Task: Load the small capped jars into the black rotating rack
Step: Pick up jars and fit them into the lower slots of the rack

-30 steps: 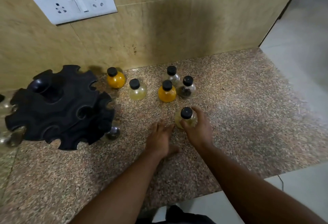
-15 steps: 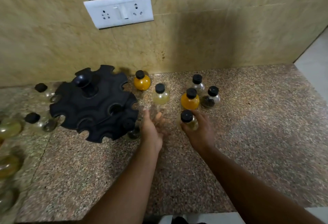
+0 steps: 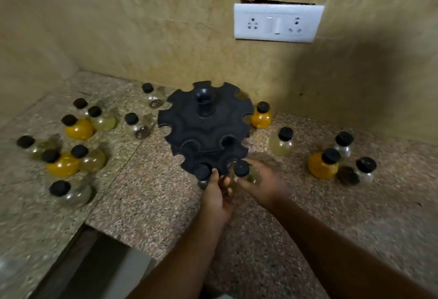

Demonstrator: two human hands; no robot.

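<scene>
The right hand (image 3: 263, 181) has its grip closed around a pale capped jar (image 3: 244, 172), right at the near rim of the black rack (image 3: 205, 128), which stands by the table's back edge. The left hand (image 3: 216, 192), fingers loosely open and holding nothing, touches that rim beside one jar already slotted (image 3: 202, 172). If the rack turns, the neck could miss its notch. I count nine loose jars toward the table's left edge, five toward its right.
</scene>
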